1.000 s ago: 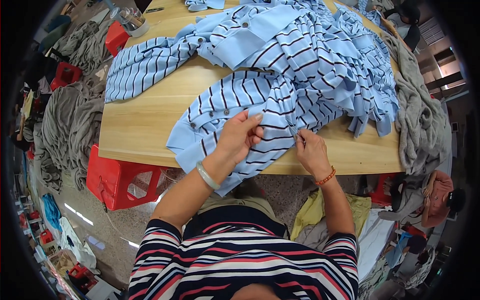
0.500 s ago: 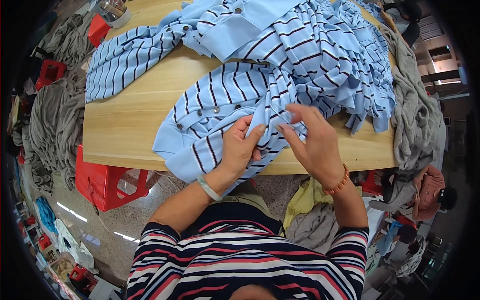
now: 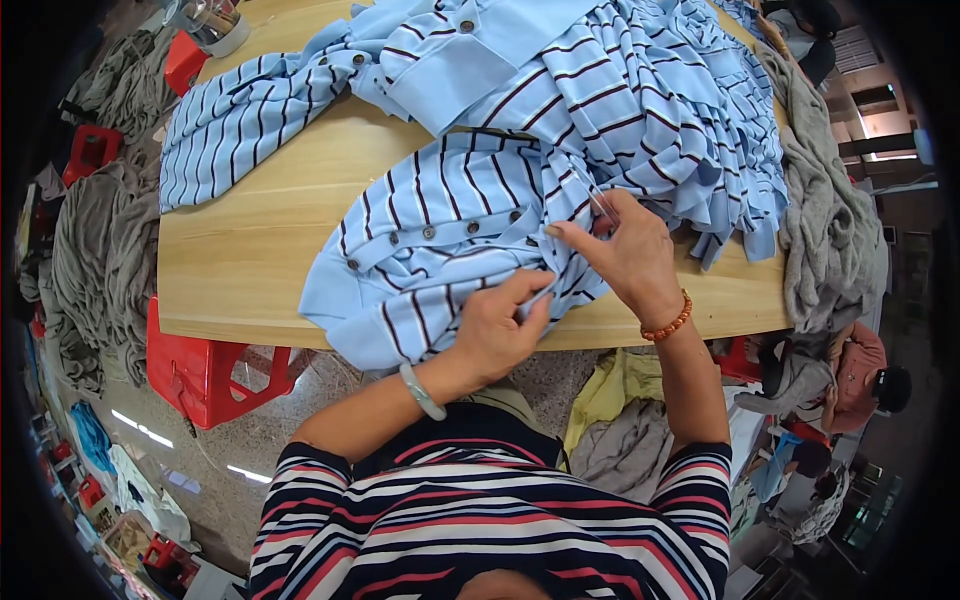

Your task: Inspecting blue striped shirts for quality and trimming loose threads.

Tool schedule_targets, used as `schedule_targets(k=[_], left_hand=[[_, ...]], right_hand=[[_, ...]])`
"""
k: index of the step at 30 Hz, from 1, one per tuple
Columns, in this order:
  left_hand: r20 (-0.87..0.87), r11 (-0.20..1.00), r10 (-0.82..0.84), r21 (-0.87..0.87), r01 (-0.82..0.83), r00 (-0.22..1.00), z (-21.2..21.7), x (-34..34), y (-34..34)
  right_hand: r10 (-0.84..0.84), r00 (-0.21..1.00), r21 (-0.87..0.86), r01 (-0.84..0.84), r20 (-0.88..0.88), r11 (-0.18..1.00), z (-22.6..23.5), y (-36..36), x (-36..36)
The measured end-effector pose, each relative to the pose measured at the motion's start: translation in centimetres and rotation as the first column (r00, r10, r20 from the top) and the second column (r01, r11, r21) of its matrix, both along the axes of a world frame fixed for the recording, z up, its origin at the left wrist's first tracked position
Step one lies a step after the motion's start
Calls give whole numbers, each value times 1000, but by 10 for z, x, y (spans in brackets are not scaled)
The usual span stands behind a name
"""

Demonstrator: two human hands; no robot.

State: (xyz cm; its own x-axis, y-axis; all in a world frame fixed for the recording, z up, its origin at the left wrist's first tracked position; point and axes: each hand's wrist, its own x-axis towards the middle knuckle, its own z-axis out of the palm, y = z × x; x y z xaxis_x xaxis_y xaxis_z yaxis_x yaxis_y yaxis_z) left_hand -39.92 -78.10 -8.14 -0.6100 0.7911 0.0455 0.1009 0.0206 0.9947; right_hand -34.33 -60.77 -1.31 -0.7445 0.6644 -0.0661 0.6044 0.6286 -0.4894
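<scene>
A light blue knit garment (image 3: 440, 190) with dark and white stripes and a row of dark buttons lies bunched at the table's near edge. My left hand (image 3: 503, 325) pinches a fold of it between thumb and fingers. Just above and to the right, my right hand (image 3: 625, 245) is closed around a slim, shiny two-pronged tool (image 3: 592, 187), which looks like tweezers or small snips; its exact kind is unclear. The prongs point up and left over the cloth, and the right thumb is close to the fabric.
More striped blue garments (image 3: 650, 110) are heaped across the wooden table (image 3: 235, 270). Grey cloth (image 3: 815, 220) drapes over its right edge. A clear container of tools (image 3: 215, 25) stands at the far left. Red stools (image 3: 200, 370) and yellow cloth (image 3: 620, 385) are below. People sit at right.
My left hand has shifted slightly down and right, with its knuckles turned up. The right hand has turned, and the slim shiny tool in it now shows. The garment's button row lies flatter.
</scene>
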Motion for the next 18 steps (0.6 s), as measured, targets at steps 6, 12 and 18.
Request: schedule_targets(k=[6, 12, 18], left_hand=[[-441, 985, 73, 173, 5, 894, -16, -8, 17], [-637, 979, 201, 123, -160, 744, -11, -85, 10], [-779, 992, -5, -85, -98, 627, 28, -63, -6]], right_hand=[[82, 997, 405, -79, 10, 911, -25, 1, -29], [-61, 844, -103, 7, -532, 995, -20, 16, -1], [-289, 841, -414, 86, -458, 906, -49, 1, 39]])
